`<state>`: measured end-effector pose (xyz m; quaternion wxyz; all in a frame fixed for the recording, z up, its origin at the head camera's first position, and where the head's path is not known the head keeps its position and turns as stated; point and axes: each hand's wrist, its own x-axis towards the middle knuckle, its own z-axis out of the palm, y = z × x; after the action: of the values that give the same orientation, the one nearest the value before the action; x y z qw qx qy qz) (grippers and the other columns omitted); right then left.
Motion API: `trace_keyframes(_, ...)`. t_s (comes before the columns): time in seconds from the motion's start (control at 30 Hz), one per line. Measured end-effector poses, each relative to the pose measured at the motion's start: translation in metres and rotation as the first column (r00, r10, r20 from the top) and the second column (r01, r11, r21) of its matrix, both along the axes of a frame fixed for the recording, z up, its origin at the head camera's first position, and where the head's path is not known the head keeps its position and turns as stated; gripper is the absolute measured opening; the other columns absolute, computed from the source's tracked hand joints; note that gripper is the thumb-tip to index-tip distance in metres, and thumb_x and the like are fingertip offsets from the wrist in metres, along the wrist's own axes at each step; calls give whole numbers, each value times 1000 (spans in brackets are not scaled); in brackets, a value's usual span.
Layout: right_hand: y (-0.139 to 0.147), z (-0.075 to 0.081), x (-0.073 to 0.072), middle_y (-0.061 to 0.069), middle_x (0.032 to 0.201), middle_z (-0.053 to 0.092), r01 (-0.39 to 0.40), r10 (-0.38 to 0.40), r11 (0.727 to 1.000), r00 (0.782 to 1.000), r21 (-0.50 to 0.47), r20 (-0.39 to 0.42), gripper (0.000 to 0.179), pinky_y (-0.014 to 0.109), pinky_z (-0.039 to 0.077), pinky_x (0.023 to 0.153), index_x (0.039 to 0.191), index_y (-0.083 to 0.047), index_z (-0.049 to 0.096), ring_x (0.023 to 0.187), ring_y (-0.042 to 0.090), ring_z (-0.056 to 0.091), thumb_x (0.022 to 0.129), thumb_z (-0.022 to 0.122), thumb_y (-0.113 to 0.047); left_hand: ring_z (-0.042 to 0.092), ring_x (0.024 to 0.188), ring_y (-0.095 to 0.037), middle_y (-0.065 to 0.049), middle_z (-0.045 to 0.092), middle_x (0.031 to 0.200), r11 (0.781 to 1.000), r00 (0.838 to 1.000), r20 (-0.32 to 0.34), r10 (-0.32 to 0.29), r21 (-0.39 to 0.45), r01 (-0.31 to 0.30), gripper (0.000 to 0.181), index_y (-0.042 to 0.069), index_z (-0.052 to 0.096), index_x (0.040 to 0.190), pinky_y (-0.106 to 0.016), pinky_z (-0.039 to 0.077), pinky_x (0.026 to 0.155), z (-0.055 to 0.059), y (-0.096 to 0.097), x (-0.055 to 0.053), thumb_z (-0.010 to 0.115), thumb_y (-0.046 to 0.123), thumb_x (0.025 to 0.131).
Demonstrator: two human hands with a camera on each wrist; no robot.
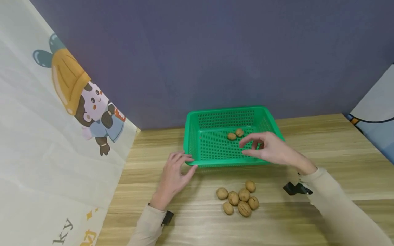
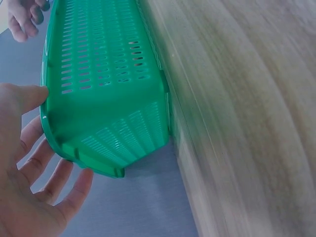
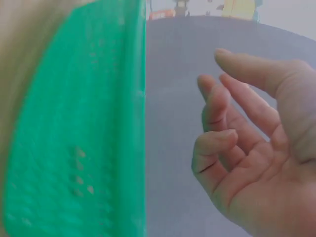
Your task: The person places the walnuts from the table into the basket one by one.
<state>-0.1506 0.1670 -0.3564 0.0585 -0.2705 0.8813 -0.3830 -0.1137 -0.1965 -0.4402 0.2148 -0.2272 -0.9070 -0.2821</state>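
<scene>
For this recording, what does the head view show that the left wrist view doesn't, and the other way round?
Only the head view shows the seven walnuts loose on the wooden table, the inside floor of the green basket with two more lying on it, and the printed cartoon figure.

Only the left wrist view shows the palm side of the left hand and the outer face of the basket's end wall.

Both show the basket, the table, the left hand and the right hand.
</scene>
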Motion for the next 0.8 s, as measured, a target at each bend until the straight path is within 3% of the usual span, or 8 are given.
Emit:
trace_keyframes(0.17, -8, -23, 29, -11, 79, 68, -40, 40, 997, 999, -61, -6, 19, 23, 40, 50, 113, -25, 78, 57, 6, 50, 95, 82, -22, 63, 127, -37, -9, 78, 121, 1000, 1000, 11, -7, -2, 7, 26, 8, 78, 109, -55, 52, 113, -3, 0, -1, 84, 27, 93)
trace_keyframes(0.33, -12, -49, 43, -13, 75, 67, -85, 83, 994, 996, -72, -19, 19, 21, 45, 51, 113, -24, 78, 59, 0, 50, 95, 81, -21, 65, 123, -37, -9, 78, 118, 1000, 1000, -29, -8, 3, 8, 24, 9, 77, 107, -54, 54, 111, -3, -1, -3, 85, 25, 91)
trace_keyframes(0.53, -3, -73, 51, -14, 77, 65, -107, 110, 991, 993, -75, 42, 23, 22, 47, 52, 118, -17, 77, 63, 1, 54, 96, 81, -21, 64, 125, -34, -8, 78, 119, 1000, 1000, -21, -5, 0, 5, 24, 10, 77, 108, -53, 54, 111, -3, -1, -3, 84, 27, 92)
trace_keyframes(0.8, 15, -101, 47, -10, 81, 64, -108, 117, 992, 982, -67, 151, 31, 22, 47, 54, 125, -12, 74, 67, 2, 55, 98, 79, -27, 64, 124, -33, -9, 78, 118, 1000, 1000, -15, 0, 7, 0, 24, 9, 77, 107, -52, 53, 111, -4, -1, -2, 84, 26, 92)
